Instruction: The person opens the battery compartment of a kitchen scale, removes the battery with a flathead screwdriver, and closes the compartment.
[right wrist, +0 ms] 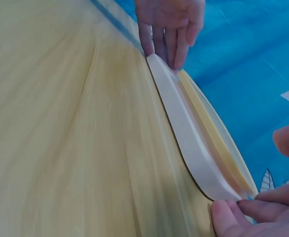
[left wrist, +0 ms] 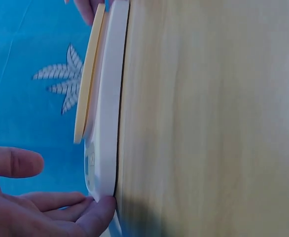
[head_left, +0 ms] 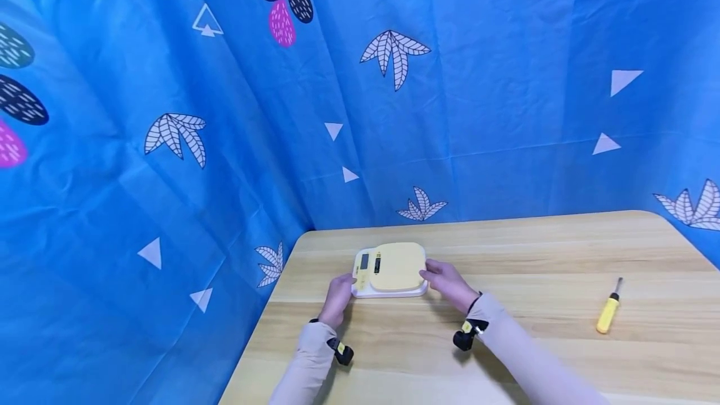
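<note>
A kitchen scale (head_left: 367, 291) with a white base and a yellow platform (head_left: 398, 267) lies flat on the table, its small display toward the left. At its left end my left hand (head_left: 339, 295) touches the edge of the base; in the left wrist view the fingers (left wrist: 97, 215) lie against the white end and the thumb stands apart. My right hand (head_left: 448, 281) is at the opposite end. Its fingertips (right wrist: 228, 217) touch the base in the right wrist view, with that thumb raised clear of the platform.
On the right of the wooden table (head_left: 529, 342) lies a screwdriver (head_left: 608, 313) with a yellow handle, its shaft pointing away. A blue patterned curtain (head_left: 495, 111) hangs behind the table and along its left side.
</note>
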### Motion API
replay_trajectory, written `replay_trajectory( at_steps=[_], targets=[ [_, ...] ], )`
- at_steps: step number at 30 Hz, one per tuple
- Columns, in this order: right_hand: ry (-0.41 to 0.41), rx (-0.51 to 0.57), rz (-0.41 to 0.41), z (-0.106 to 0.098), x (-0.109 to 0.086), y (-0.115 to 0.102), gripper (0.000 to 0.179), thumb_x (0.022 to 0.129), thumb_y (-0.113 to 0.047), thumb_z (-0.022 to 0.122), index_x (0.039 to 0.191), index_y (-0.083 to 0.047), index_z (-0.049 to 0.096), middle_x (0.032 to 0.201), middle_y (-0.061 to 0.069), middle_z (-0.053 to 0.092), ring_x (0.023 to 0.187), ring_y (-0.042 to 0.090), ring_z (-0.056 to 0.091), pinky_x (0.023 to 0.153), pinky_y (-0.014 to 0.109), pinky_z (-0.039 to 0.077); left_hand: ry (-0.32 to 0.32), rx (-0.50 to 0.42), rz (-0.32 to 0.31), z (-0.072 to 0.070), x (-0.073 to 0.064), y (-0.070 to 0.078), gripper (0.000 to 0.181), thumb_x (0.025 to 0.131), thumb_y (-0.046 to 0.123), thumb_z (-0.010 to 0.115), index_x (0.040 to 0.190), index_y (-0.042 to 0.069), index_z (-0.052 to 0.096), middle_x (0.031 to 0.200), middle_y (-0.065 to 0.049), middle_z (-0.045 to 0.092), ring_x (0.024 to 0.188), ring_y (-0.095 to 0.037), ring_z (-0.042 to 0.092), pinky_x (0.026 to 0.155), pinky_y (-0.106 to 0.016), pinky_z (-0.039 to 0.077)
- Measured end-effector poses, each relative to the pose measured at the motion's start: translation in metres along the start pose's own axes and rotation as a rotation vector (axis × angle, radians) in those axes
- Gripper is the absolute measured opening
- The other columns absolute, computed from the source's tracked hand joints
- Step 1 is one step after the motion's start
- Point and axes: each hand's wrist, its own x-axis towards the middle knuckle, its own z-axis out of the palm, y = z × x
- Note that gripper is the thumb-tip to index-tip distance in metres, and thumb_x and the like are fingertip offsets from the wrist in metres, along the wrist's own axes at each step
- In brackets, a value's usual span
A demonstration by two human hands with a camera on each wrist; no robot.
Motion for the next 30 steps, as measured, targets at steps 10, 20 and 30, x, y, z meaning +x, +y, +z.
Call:
replay_trajectory(
  at_steps=[10,20,30],
  targets=[
    [-0.021,-0.066,0.012,-0.037,-0.015,-0.001,0.065,0.103,-0.021,0.049,0.15,0.013,0.019,0.155,0.035,0.023,0.144,0.048,0.028,0.119,0.056,0.033,-0.161,-0.093,0.062,0.028,-0.033,0.01,0.043,0.098,0.012,0.043,0.134,-0.011,0.049,0.129,-0.027,0.061,0.114,-0.037,0.061,0.103,-0.047,0.052],
    [0.002,-0.145,-0.022,-0.061,-0.027,0.004,0.06,0.102,-0.018,0.05,0.147,0.014,0.027,0.152,0.034,0.032,0.141,0.047,0.035,0.116,0.053,0.039,-0.214,-0.088,0.079,0.048,-0.06,0.014,0.06,0.095,0.013,0.05,0.143,-0.019,0.031,0.142,-0.033,0.047,0.112,-0.034,0.062,0.098,-0.044,0.056],
    [0.083,-0.206,-0.034,-0.07,-0.044,0.007,0.05,0.098,-0.011,0.055,0.138,0.016,0.043,0.132,0.034,0.056,0.112,0.036,0.064,0.091,0.034,0.061,-0.194,0.141,0.07,0.026,-0.012,0.014,0.056,0.097,0.025,0.054,0.141,-0.008,0.043,0.137,-0.026,0.054,0.12,-0.035,0.057,0.094,-0.044,0.057]
  ],
)
